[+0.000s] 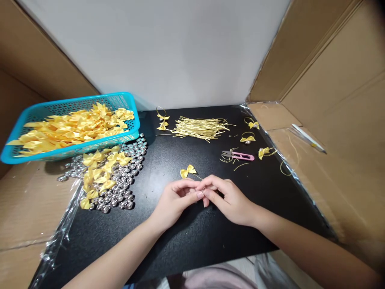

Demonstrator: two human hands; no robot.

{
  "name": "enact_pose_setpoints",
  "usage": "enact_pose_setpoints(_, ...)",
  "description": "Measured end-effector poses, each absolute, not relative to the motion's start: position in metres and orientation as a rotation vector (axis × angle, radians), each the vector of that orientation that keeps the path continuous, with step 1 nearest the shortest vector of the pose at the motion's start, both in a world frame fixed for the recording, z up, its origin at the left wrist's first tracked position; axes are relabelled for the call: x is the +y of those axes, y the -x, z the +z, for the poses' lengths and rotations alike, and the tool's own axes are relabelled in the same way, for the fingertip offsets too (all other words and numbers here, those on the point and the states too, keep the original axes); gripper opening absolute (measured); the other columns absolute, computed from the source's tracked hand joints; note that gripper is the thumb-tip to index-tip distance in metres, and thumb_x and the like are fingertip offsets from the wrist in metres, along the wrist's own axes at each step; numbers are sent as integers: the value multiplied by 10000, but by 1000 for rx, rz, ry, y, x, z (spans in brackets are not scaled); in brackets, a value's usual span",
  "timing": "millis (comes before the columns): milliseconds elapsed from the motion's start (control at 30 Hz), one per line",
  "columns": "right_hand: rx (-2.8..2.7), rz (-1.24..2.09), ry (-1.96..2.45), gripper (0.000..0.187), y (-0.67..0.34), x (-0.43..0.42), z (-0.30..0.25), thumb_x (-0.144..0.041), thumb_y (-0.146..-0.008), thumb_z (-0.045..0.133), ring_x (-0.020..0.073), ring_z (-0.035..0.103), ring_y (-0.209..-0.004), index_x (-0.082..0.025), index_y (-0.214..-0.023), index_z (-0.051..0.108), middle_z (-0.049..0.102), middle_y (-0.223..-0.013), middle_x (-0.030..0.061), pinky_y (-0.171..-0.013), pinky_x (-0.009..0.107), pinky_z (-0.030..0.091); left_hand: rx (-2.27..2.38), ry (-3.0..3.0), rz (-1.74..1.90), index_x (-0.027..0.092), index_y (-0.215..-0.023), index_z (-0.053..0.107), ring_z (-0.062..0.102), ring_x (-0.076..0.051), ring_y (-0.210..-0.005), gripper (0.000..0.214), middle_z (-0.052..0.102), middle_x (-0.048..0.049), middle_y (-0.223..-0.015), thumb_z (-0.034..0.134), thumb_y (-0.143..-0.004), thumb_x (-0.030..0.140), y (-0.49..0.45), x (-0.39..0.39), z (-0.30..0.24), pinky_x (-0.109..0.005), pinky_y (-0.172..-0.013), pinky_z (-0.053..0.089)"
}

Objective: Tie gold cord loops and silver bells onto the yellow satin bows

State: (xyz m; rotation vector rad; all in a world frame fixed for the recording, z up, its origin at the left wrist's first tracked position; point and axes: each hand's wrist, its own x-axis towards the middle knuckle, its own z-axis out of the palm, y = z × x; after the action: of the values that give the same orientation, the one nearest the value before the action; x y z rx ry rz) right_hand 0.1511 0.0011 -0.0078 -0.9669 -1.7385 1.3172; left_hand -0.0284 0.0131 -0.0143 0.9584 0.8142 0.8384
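Observation:
My left hand (pixel 177 198) and my right hand (pixel 231 200) meet low over the black tabletop, fingertips together in a pinch. Just beyond them lies a yellow ribbon bow (pixel 188 171), and a thin gold cord (pixel 197 176) runs from it into my fingers. Both hands are closed on that cord; its far end is hidden by the fingers. Up and to the right are pink thread snips (pixel 239 155) on a few cord scraps. Behind, a bundle of gold cords (pixel 200 128) is spread crosswise.
A turquoise basket (pixel 135 108) full of yellow bows stands at the left. Silver bells (pixel 123 192) and loose yellow bows (pixel 96 176) lie before it. Looped bows (pixel 247 139) sit at the right edge. A white pen-like tool (pixel 308 138) rests on cardboard. Cardboard walls (pixel 339 80) flank the table.

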Motion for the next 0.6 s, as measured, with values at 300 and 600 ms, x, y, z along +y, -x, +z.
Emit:
enact_pose_setpoints(300, -1761, 1223, 1046, 116, -150, 2, -11, -147, -944, 479, 126, 622, -731, -200, -866, 546, 625, -726, -15, -756, 264, 469, 928, -1182, 907, 187, -853, 776, 642, -116, -633, 109, 728, -15, -708, 773, -746, 204, 30, 15, -21, -224, -632, 491)
enact_pose_setpoints(600, -1820, 1309, 953, 144, -152, 4, -6, -162, -958, 470, 124, 655, -754, -188, -1023, 596, 660, -726, -10, -778, 257, 481, 895, -1151, 886, 160, -747, 761, 614, -100, -612, 85, 696, -6, -652, 783, -737, 242, 31, 17, -17, -206, -618, 466)
